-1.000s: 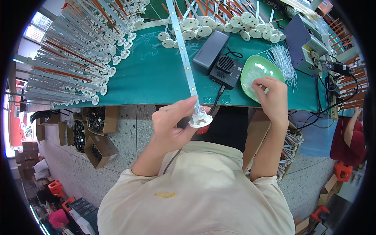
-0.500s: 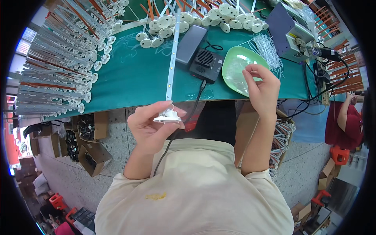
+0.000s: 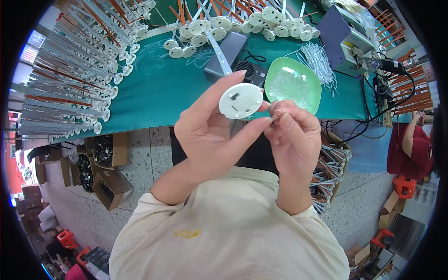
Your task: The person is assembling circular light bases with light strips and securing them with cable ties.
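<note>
My left hand (image 3: 200, 130) holds an LED light strip by its white round base (image 3: 240, 103), whose flat face with small slots is turned up. The narrow strip (image 3: 217, 52) with its small LEDs slants away over the table. Just right of the base, my right hand (image 3: 295, 142) is closed in a pinch, its fingertips against those of my left hand. What lies between them is too small to make out. Beyond the right hand sits a green dish (image 3: 318, 88) with small clear pieces in it.
A grey box (image 3: 233, 45) and a black device (image 3: 258, 74) stand behind the strip. White wires (image 3: 322, 65) and a grey machine (image 3: 343, 39) are at the right. Racked LED strips (image 3: 70, 88) line the left; more bases (image 3: 256, 19) lie at the back. A person in red (image 3: 410, 149) is far right.
My left hand has moved right and tilted the base so its flat face shows. My right hand has come down from above the dish to meet the left hand's fingertips.
</note>
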Tool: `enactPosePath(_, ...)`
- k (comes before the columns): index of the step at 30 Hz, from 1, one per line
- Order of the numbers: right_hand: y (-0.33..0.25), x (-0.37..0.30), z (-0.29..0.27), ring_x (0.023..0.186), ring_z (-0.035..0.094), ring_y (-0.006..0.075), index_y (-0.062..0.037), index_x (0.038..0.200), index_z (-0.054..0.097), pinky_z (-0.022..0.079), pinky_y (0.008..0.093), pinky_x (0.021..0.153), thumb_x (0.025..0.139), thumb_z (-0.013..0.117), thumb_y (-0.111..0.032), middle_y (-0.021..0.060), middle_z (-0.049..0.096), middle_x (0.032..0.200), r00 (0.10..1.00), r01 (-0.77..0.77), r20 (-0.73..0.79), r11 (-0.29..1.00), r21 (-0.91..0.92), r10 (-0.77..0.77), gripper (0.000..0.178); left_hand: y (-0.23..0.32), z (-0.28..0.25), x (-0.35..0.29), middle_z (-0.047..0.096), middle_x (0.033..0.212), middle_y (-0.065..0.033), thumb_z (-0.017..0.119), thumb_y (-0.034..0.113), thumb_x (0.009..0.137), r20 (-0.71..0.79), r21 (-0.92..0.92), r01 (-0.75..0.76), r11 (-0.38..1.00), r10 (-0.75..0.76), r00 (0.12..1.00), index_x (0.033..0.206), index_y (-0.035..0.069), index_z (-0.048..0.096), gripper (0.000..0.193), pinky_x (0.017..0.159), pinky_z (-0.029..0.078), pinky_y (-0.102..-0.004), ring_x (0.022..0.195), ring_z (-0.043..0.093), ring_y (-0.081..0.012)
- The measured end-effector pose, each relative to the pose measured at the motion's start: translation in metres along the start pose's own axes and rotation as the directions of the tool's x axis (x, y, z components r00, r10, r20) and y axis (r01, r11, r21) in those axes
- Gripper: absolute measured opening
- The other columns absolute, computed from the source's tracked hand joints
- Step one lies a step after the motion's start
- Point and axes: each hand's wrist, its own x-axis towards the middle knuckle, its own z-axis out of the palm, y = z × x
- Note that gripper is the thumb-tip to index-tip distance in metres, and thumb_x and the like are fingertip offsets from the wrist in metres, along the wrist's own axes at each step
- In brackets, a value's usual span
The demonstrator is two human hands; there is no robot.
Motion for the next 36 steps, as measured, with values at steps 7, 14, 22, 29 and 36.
enactPosePath(7,0.008,0.001,0.003,0.066,0.053,0.0086,0.0015,0.098,0.071,0.039,0.0219,0.054,0.086,0.065,0.006,0.0102,0.066,0.094,0.999,0.03,-0.019,0.999,-0.015,-0.03,0.015,-0.004,0.0,-0.003,0.066,0.107,-0.0158,0.073,-0.012,0.076,-0.021,-0.031,-0.003,1.0,0.003,1.0,0.129,-0.01,0.05,0.058,0.086,0.054,-0.0318,0.096,0.068,-0.0204)
enactPosePath(14,0.008,0.005,0.002,0.07,0.053,0.0182,0.0045,0.094,0.068,0.04,0.0272,0.055,0.079,0.069,0.008,0.0093,0.062,0.088,0.658,0.576,0.384,0.105,-0.811,-0.648,0.015,-0.005,0.0,-0.004,0.066,0.111,-0.0184,0.065,-0.014,0.082,-0.021,-0.023,0.009,1.0,-0.01,1.0,0.132,-0.01,0.048,0.053,0.089,0.054,-0.0323,0.103,0.066,-0.0221)
enactPosePath(22,0.021,0.01,0.011,0.073,0.054,0.0256,0.0048,0.097,0.071,0.045,0.0316,0.062,0.074,0.069,0.009,0.0105,0.063,0.086,0.624,0.609,0.491,-0.015,-0.793,-0.608,0.024,-0.003,0.003,-0.004,0.064,0.115,-0.023,0.06,-0.014,0.086,-0.008,-0.115,0.021,0.993,-0.022,1.0,0.135,-0.01,0.043,0.052,0.095,0.053,-0.0368,0.108,0.064,-0.0257)
enactPosePath(29,0.021,0.014,0.01,0.067,0.052,0.0206,0.0004,0.093,0.073,0.041,0.0284,0.056,0.065,0.078,0.007,0.0064,0.063,0.082,0.597,0.662,0.489,0.048,-0.748,-0.636,0.029,-0.008,-0.003,-0.005,0.064,0.115,-0.0245,0.059,-0.015,0.086,-0.026,-0.154,-0.004,0.988,-0.001,1.0,0.134,-0.01,0.044,0.051,0.095,0.053,-0.0381,0.108,0.064,-0.027)
enactPosePath(36,0.024,0.012,0.007,0.066,0.052,0.0167,0.0008,0.094,0.071,0.039,0.0258,0.055,0.066,0.079,0.009,0.0075,0.063,0.083,0.718,0.635,0.305,0.409,-0.655,-0.625,0.03,-0.003,-0.009,-0.006,0.062,0.116,-0.0283,0.057,-0.014,0.086,0.097,0.003,0.006,1.0,-0.006,0.995,0.138,-0.007,0.036,0.057,0.094,0.054,-0.0404,0.106,0.066,-0.0339)
